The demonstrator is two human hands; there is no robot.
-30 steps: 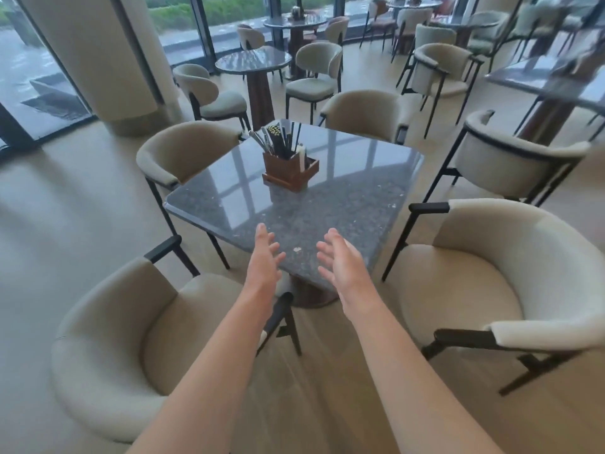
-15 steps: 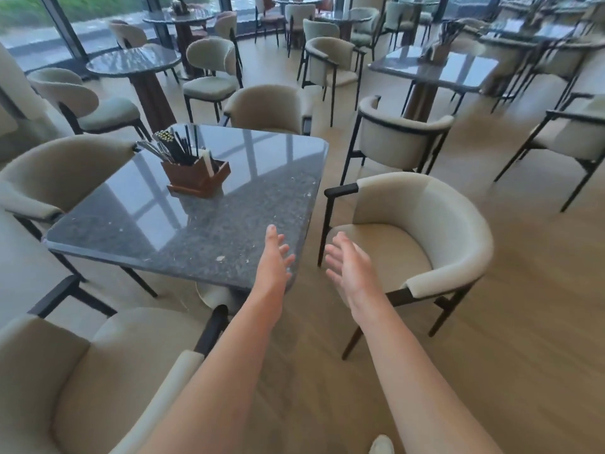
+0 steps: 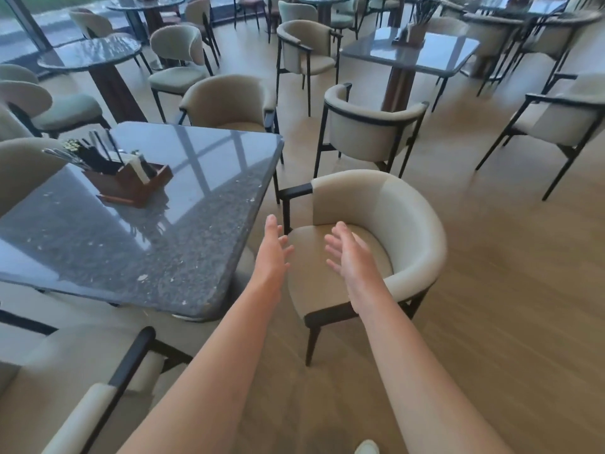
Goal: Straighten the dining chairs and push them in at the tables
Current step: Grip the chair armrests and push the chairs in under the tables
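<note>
Two hands reach forward with nothing in them: the left hand [image 3: 271,253] and the right hand [image 3: 348,257] both have straight, spread fingers, palms turned toward each other, and they hover above the seat of the nearest chair [image 3: 393,224]. They do not touch it yet.

This chair stands at about 1 o'clock from the person, beside the right edge of the table [image 3: 183,244]. It is turned away from the table; its open front looks toward 7 o'clock, and its seat is fully outside the table top.

What can go wrong from here, in my judgement:

- The black armrest [image 3: 296,191] is near the corner of the stone top. If the chair is turned quickly, the armrest can knock the table edge.
- The hands are over the seat, not on the curved back. A push from the seat gives poor control, so the chair may slide crooked.
- The thin legs can scrape or catch on the wooden floor [image 3: 491,306] and tip the chair a little.
- Another chair [image 3: 370,129] stands just behind, at 12 o'clock. A wide swing of the back can bump it.
- A hard hit on the table may shake the cutlery holder [image 3: 131,185], which stands at 10 o'clock.
</note>
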